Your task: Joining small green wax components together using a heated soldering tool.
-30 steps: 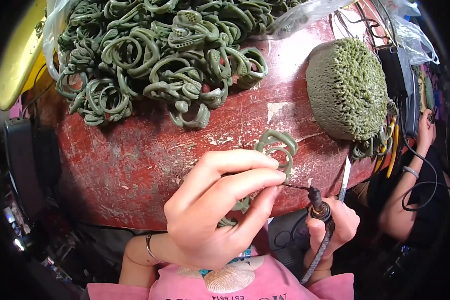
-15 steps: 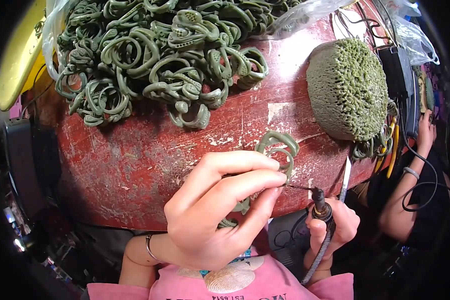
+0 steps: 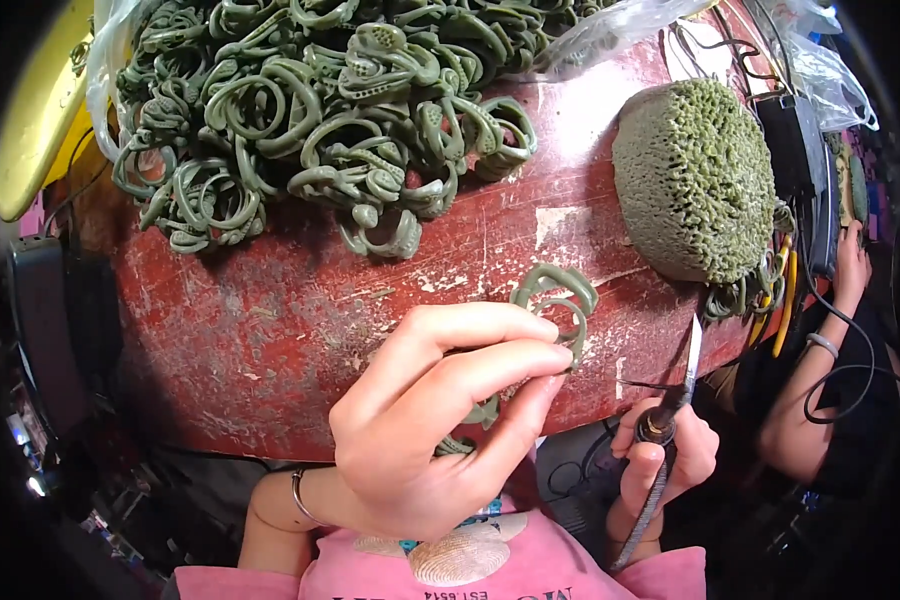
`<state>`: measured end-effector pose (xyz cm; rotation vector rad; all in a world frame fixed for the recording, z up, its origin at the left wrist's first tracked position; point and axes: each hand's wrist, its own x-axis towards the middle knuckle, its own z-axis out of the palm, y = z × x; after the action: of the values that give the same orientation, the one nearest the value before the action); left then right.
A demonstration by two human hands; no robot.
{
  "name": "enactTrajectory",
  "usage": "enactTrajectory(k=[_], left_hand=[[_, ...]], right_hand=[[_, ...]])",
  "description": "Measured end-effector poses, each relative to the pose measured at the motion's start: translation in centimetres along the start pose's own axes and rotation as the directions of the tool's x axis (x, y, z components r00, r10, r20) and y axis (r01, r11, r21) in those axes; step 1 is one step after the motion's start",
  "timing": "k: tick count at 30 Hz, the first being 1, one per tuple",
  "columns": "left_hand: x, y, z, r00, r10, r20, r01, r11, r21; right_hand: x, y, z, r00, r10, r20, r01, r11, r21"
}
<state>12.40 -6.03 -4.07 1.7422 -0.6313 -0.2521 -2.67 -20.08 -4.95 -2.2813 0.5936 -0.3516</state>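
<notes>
My left hand [image 3: 440,420] pinches an olive-green waxy piece [image 3: 553,283] made of loops, with more green pieces [image 3: 482,412] partly hidden behind its fingers. My right hand [image 3: 670,455] grips a dark pen-like tool [image 3: 656,424] with a corded handle and a thin tip, which is pointed leftward, a little apart from the looped piece. A pale narrow blade [image 3: 693,350] rises behind the tool; whether my right hand holds it too I cannot tell.
A heap of green looped pieces [image 3: 260,110] covers the upper left of the worn red table [image 3: 230,340]. A pitted green block [image 3: 695,180] stands at right beside cables, yellow-handled tools [image 3: 783,300] and plastic bags [image 3: 820,70]. Another person's arm [image 3: 820,350] is at far right.
The tool in my right hand has shifted right and tilted, drawing its tip away from the piece in my left hand, which has barely moved.
</notes>
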Motion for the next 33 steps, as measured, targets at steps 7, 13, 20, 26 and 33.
enactTrajectory(k=[7, 13, 20, 26, 33], left_hand=[[0.2, 0.2, -0.3, 0.999, -0.008, 0.031, 0.008, 1.0, 0.003], [0.1, 0.6, -0.8, 0.983, -0.13, 0.132, 0.158, 0.962, -0.224], [-0.1, 1.0, -1.3, 0.927, -0.307, 0.214, 0.371, 0.831, -0.415], [-0.5, 0.9, -1.4, 0.921, -0.277, 0.275, 0.386, 0.753, -0.533], [-0.6, 0.9, -1.3, 0.954, -0.179, 0.241, 0.271, 0.86, -0.432]], right_hand=[[0.5, -1.3, 0.4, 0.992, 0.111, -0.062, -0.098, 0.977, 0.189], [1.2, -4.0, 1.1, 0.978, 0.207, 0.015, -0.201, 0.926, 0.319], [2.8, -4.5, 2.1, 0.996, -0.052, 0.073, 0.014, 0.892, 0.452], [2.0, -5.3, 1.9, 0.99, 0.127, 0.065, -0.143, 0.87, 0.472], [2.1, -5.7, 2.2, 0.975, 0.213, 0.06, -0.201, 0.745, 0.636]])
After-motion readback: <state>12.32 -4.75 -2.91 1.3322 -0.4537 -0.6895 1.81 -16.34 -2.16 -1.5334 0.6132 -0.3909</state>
